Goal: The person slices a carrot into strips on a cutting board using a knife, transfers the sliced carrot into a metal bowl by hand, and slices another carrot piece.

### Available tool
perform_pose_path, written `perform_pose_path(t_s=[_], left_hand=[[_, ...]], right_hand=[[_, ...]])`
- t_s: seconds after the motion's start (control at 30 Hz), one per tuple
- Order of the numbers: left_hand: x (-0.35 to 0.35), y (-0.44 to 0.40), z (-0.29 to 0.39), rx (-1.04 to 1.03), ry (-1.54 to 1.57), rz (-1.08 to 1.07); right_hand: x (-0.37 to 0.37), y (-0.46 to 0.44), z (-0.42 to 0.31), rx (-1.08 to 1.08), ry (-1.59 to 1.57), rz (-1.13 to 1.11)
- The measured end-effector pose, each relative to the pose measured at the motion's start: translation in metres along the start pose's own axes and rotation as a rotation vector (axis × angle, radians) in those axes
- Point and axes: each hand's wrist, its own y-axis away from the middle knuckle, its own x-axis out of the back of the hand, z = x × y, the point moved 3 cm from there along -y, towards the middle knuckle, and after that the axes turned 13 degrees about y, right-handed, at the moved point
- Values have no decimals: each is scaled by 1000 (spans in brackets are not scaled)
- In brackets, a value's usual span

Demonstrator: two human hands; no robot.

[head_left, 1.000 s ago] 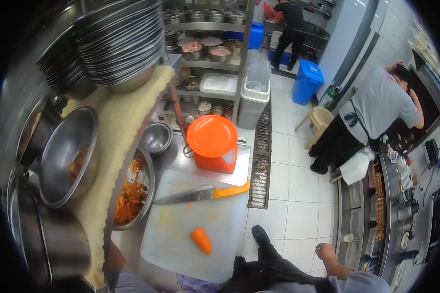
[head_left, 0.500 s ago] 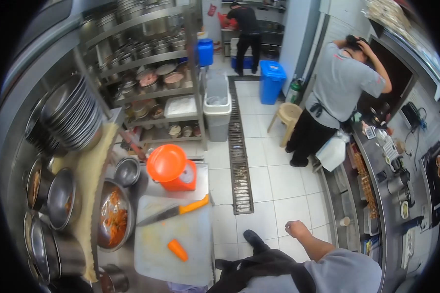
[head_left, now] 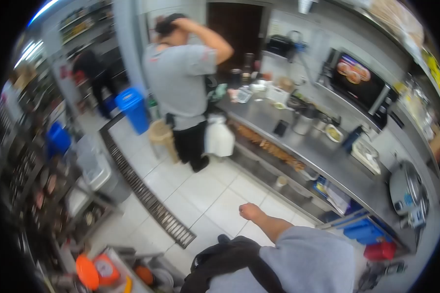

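My right hand (head_left: 252, 212) hangs over the white floor tiles in front of me, its fingers curled closed, and nothing shows in it. My left hand is out of view. At the lower left stands an orange kitchen scale (head_left: 107, 270) with an orange pan (head_left: 87, 272). The orange knife handle (head_left: 128, 284) shows at the bottom edge beside it. Beyond my right hand runs a steel counter (head_left: 322, 161), carrying a phone (head_left: 280, 128), a metal pitcher (head_left: 304, 123) and a small bowl of food (head_left: 333, 134).
A person in grey (head_left: 178, 80) stands by the counter with raised arms. Another person in dark clothes (head_left: 94, 73) bends farther back. A floor drain (head_left: 146, 193) crosses the tiles. A blue bin (head_left: 132, 110), plastic stool (head_left: 162, 136), grey bin (head_left: 100, 168) and rice cooker (head_left: 406, 188) stand around.
My view has swung right, toward the counter and wall screen. The cutting board and carrot have left the view. The scale now sits at the lower left. My right hand stays closed.
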Motion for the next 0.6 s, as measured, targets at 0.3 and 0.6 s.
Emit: perform_pose_path(t_s=[0.3,0.6], left_hand=[[-357,48,51,348,649,-1280],[-452,-15,20,365,271,-1308]], right_hand=[[-4,45,143,-446,-76,-44],[-80,130,145,-709,-116,-228]])
